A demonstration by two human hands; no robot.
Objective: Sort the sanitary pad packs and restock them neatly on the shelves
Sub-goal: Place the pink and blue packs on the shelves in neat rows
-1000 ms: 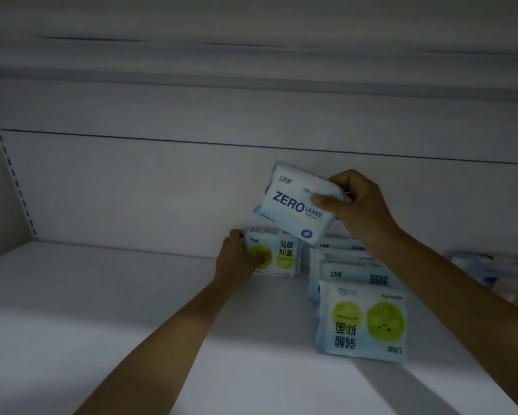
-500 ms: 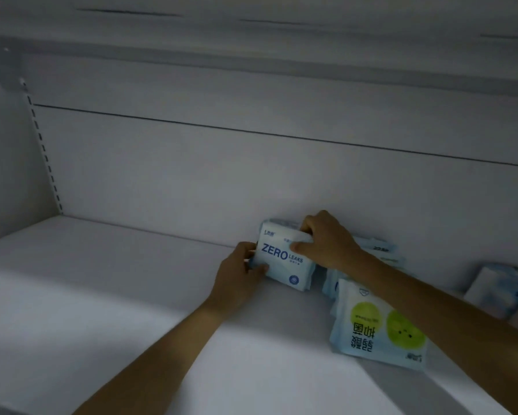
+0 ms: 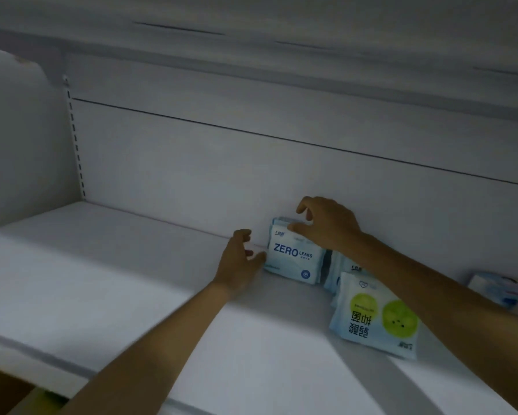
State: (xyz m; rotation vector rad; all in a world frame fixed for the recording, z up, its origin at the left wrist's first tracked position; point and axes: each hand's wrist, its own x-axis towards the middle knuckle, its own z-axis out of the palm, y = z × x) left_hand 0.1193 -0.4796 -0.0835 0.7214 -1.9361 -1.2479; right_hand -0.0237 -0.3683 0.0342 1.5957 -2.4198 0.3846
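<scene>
Left hand (image 3: pixel 237 265): fingers loosely curled, holding nothing, one fingertip at the left edge of the ZERO LEAKS pack (image 3: pixel 293 260). Right hand (image 3: pixel 331 227): over the pack's top right corner, thumb resting on its upper front face, other fingers arched above it and spread, not closed round it. Neither hand has a grasp.

ZERO LEAKS pack: stands upright on the shelf (image 3: pixel 102 280), printed face toward the camera, close against the back panel (image 3: pixel 222 175). Edge of another pale blue pack shows just behind its top; whether the two touch I cannot tell.

Right of the pack: a row of pale blue packs (image 3: pixel 343 266), partly hidden by the right forearm. Nearer the camera and right of the pack: green-dot pack (image 3: pixel 374 320), print upside down. Well to the right: blurred packs (image 3: pixel 497 292), labels unreadable.

Far left of the pack: slotted upright (image 3: pixel 75 139) at the corner of the back panel.
</scene>
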